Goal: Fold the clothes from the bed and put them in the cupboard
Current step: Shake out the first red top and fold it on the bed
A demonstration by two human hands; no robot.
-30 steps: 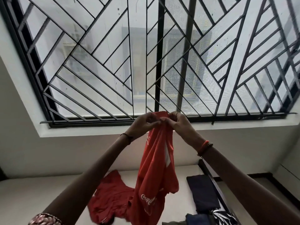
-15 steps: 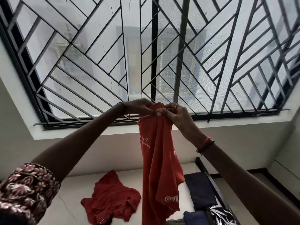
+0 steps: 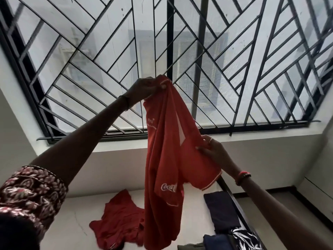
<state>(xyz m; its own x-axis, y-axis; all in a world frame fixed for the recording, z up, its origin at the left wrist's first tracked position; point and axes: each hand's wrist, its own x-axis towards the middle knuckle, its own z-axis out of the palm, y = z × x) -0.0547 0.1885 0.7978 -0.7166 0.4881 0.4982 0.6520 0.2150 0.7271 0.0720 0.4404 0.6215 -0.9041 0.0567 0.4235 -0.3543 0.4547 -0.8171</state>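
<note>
A red shirt (image 3: 167, 150) with white lettering hangs in the air in front of the window. My left hand (image 3: 146, 87) pinches its top end, raised high. My right hand (image 3: 210, 150) grips the shirt's right edge lower down, about halfway along the cloth. The shirt's lower end dangles over the white bed (image 3: 75, 222). A second red garment (image 3: 119, 221) lies crumpled on the bed, below and left of the hanging shirt.
A folded dark navy garment (image 3: 221, 212) lies at the bed's right side, with a blue cloth (image 3: 216, 240) and a black-and-white patterned cloth (image 3: 245, 239) in front of it. A dark bed frame edge (image 3: 232, 195) runs along the right. A barred window (image 3: 162, 51) fills the wall ahead.
My left hand has lifted the shirt's top higher. My right hand has let go of the top and slid down to grip the shirt's right edge.
</note>
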